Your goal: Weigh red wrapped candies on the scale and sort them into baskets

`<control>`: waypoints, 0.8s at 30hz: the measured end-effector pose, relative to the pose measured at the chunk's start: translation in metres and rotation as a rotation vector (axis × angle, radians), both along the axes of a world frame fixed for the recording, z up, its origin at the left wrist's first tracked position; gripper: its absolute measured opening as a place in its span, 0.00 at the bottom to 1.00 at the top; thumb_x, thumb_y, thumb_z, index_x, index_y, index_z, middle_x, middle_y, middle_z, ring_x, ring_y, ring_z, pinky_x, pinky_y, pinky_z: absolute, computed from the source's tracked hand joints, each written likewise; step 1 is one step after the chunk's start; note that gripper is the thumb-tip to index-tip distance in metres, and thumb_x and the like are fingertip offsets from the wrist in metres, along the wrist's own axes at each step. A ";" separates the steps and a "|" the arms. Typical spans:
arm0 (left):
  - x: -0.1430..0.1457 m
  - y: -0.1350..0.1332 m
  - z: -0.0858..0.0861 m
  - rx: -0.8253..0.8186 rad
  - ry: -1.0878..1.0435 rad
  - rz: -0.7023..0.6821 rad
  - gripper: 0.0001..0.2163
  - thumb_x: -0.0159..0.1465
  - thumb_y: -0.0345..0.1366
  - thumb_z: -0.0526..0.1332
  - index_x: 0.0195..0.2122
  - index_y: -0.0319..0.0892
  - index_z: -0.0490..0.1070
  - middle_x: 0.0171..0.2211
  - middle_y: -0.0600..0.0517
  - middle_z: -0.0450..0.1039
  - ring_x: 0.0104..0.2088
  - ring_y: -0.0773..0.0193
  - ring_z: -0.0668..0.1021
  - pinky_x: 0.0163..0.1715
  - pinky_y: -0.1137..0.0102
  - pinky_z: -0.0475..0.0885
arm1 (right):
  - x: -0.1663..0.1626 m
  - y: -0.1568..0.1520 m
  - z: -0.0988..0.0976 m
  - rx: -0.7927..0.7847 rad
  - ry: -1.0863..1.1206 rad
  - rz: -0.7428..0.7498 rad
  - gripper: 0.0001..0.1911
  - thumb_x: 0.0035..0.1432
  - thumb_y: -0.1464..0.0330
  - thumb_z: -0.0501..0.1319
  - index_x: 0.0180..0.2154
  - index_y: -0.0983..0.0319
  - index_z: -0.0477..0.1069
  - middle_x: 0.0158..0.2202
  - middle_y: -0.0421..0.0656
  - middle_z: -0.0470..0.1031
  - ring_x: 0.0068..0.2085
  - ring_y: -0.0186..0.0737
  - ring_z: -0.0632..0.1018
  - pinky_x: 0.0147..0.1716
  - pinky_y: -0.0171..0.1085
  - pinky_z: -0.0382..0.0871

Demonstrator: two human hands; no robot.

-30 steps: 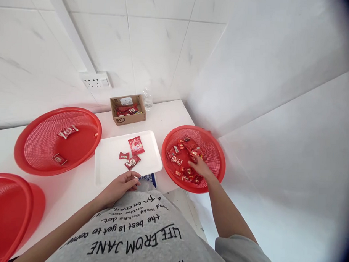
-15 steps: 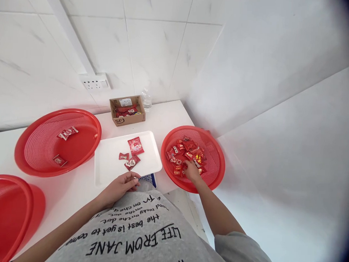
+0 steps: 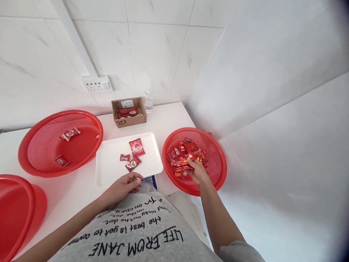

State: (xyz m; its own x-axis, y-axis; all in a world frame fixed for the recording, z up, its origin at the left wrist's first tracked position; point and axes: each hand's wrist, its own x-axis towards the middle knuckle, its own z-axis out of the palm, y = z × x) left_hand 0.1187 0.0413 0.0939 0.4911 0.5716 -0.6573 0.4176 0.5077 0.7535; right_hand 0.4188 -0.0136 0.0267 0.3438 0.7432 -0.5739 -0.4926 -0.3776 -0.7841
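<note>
My right hand (image 3: 198, 172) is inside the red mesh basket (image 3: 216, 159) on the right, fingers closed on a red candy packet (image 3: 186, 161) lifted a little off the pile of red packets (image 3: 183, 151). My left hand (image 3: 123, 185) rests at the near edge of the white tray (image 3: 110, 167), fingers curled together, holding nothing that I can see. On the tray lie three red packets (image 3: 133, 154). A scale's blue label (image 3: 150, 180) peeks out under the tray.
A large red basket (image 3: 33, 156) at the left holds a few packets. Another red basket (image 3: 8, 213) sits at the near left corner. A small cardboard box (image 3: 129, 112) of packets and a clear bottle (image 3: 147, 99) stand by the tiled wall.
My right hand moved from the middle of the pile toward the basket's near side and closed on a packet, raising it. The left hand stayed by the tray.
</note>
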 end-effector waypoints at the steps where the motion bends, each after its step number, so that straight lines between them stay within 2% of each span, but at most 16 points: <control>1: 0.002 0.001 0.002 0.009 -0.012 -0.003 0.16 0.57 0.48 0.58 0.41 0.43 0.67 0.33 0.52 0.72 0.35 0.63 0.73 0.38 0.68 0.68 | -0.010 0.002 0.011 0.024 0.035 0.028 0.14 0.46 0.60 0.66 0.35 0.58 0.70 0.35 0.40 0.77 0.36 0.39 0.77 0.32 0.37 0.74; 3: 0.009 0.002 0.008 0.037 -0.047 -0.015 0.16 0.58 0.48 0.57 0.41 0.43 0.67 0.34 0.51 0.72 0.35 0.63 0.73 0.38 0.68 0.68 | -0.034 0.007 0.031 0.073 0.079 0.095 0.14 0.46 0.60 0.66 0.36 0.58 0.71 0.36 0.41 0.77 0.36 0.39 0.77 0.32 0.37 0.73; 6: 0.019 0.007 0.015 0.084 -0.102 -0.035 0.17 0.57 0.50 0.57 0.40 0.43 0.67 0.34 0.51 0.72 0.34 0.63 0.74 0.37 0.68 0.68 | -0.071 0.016 0.053 0.200 0.153 0.225 0.18 0.46 0.59 0.66 0.39 0.59 0.72 0.39 0.43 0.77 0.39 0.40 0.77 0.40 0.40 0.71; 9: 0.025 0.011 0.017 0.175 -0.130 -0.059 0.16 0.57 0.50 0.58 0.35 0.41 0.68 0.30 0.52 0.71 0.31 0.64 0.72 0.34 0.69 0.67 | -0.103 0.023 0.058 0.244 0.154 0.332 0.20 0.45 0.58 0.66 0.41 0.60 0.72 0.37 0.44 0.77 0.38 0.40 0.77 0.41 0.42 0.70; 12: 0.024 0.012 0.014 0.280 -0.101 -0.059 0.15 0.57 0.49 0.58 0.27 0.40 0.67 0.23 0.54 0.66 0.26 0.67 0.69 0.29 0.71 0.64 | -0.123 0.024 0.055 0.248 0.165 0.396 0.18 0.46 0.57 0.65 0.37 0.61 0.73 0.35 0.42 0.77 0.37 0.39 0.77 0.40 0.40 0.70; 15: 0.019 0.012 0.016 0.285 -0.085 0.005 0.15 0.57 0.49 0.58 0.25 0.41 0.66 0.22 0.56 0.64 0.25 0.67 0.67 0.28 0.71 0.63 | -0.128 0.024 0.053 0.191 0.283 0.377 0.19 0.48 0.56 0.64 0.40 0.60 0.72 0.34 0.42 0.77 0.33 0.38 0.77 0.34 0.38 0.72; 18: 0.013 0.012 0.020 0.223 -0.103 0.100 0.15 0.56 0.49 0.59 0.26 0.42 0.66 0.22 0.55 0.65 0.27 0.66 0.69 0.31 0.69 0.66 | -0.122 0.022 0.056 0.127 0.394 0.352 0.21 0.50 0.56 0.62 0.45 0.58 0.69 0.35 0.42 0.77 0.31 0.36 0.77 0.28 0.36 0.73; 24: 0.006 0.014 0.021 0.051 -0.252 0.221 0.14 0.54 0.48 0.62 0.26 0.41 0.66 0.30 0.52 0.70 0.33 0.64 0.73 0.38 0.67 0.69 | -0.110 0.020 0.063 0.143 0.464 0.327 0.19 0.53 0.56 0.60 0.45 0.58 0.69 0.36 0.43 0.77 0.34 0.36 0.78 0.33 0.37 0.74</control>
State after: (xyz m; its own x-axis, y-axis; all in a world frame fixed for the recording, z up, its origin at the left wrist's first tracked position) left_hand 0.1246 0.0550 0.1152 0.4955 0.7110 -0.4990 0.0991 0.5244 0.8457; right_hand 0.3086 0.0061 0.0894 -0.1796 0.8497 -0.4958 -0.6726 -0.4739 -0.5684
